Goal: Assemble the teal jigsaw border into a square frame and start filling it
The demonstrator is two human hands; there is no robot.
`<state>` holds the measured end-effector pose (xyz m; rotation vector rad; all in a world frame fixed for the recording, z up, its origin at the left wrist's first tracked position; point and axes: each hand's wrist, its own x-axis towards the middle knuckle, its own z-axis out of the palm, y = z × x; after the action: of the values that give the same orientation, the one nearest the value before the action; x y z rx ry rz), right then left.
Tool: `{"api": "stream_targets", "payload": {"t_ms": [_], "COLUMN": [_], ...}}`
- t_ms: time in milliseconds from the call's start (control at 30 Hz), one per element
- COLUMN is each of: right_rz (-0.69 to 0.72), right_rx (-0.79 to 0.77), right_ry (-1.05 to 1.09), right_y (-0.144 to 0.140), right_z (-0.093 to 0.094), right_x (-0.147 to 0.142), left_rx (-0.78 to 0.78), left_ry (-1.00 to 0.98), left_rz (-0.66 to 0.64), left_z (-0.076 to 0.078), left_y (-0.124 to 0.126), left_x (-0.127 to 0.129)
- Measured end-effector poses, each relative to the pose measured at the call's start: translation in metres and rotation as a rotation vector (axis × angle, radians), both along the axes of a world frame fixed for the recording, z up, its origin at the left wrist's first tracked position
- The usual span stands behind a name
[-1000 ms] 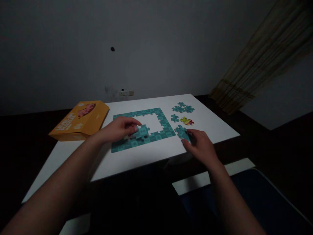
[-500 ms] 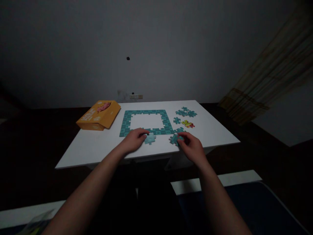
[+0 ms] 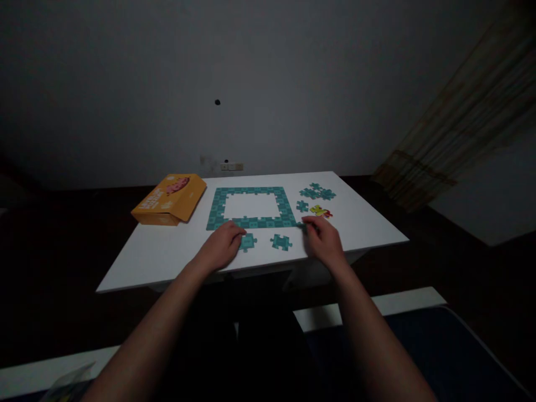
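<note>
The white table has bare room along its near edge on both sides of the hands, and more bare surface on the right toward the far corner. The teal puzzle frame lies flat at mid-table, its long axis running left to right, its centre open. The left hand rests palm down, fingers curled onto a loose teal piece just in front of the frame. A second loose piece lies apart between the hands. The right hand touches the frame's near right corner; whether it pinches anything I cannot tell. An orange box sits left of the frame, spare pieces far right. The room is dim, the wall plain.
</note>
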<state>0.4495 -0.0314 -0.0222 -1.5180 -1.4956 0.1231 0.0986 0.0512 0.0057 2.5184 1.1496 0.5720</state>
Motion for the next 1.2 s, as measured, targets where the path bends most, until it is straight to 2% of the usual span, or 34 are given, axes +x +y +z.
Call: {"api": "stream_targets", "payload": {"t_ms": [67, 133, 300, 367, 433, 567, 667, 767, 833, 900, 1033, 1100, 1200], "right_rz": [-0.114, -0.132, -0.019, -0.001, 0.006, -0.006, 0.033, 0.243, 0.376, 0.411, 0.399, 0.350, 0.178], "right_rx": [-0.007, -0.064, -0.160, -0.172, -0.179, -0.147, -0.111, -0.199, -0.262, -0.219, -0.110, -0.085, -0.078], "right_ry": [-0.012, -0.067, -0.266, -0.286, -0.265, -0.178, -0.014, 0.108, 0.035, -0.099, -0.243, -0.270, -0.292], "right_y": [0.004, 0.007, 0.011, 0.011, 0.011, 0.009, 0.003, -0.003, -0.005, -0.003, 0.004, 0.004, -0.001], "right_z": [-0.001, -0.002, -0.007, -0.009, -0.010, -0.005, 0.003, 0.007, 0.007, 0.007, 0.007, 0.010, 0.012], "right_x": [0.027, 0.043, 0.038, 0.037, 0.043, 0.062, 0.058, 0.029, 0.004, -0.020, -0.043, -0.036, -0.005], "left_rx": [0.089, 0.178, 0.219, 0.192, 0.172, 0.183, 0.200, 0.216, 0.228, 0.238, 0.242, 0.248, 0.275], "left_ry": [0.069, 0.136, 0.235, 0.268, 0.294, 0.321, 0.326, 0.324, 0.325, 0.330, 0.330, 0.310, 0.275], "left_rz": [0.041, 0.051, -0.164, -0.194, -0.186, -0.145, -0.122, -0.108, -0.099, -0.089, -0.080, -0.068, -0.042], "left_z": [0.003, 0.006, -0.004, -0.012, -0.019, -0.025, -0.026, -0.029, -0.031, -0.033, -0.033, -0.032, -0.026], "left_y": [-0.011, -0.026, -0.062, -0.068, -0.070, -0.070, -0.070, -0.069, -0.067, -0.065, -0.062, -0.062, -0.067], "left_x": [0.002, 0.015, 0.071, 0.086, 0.090, 0.072, 0.052, 0.034, 0.023, 0.012, -0.004, -0.006, 0.004]}}
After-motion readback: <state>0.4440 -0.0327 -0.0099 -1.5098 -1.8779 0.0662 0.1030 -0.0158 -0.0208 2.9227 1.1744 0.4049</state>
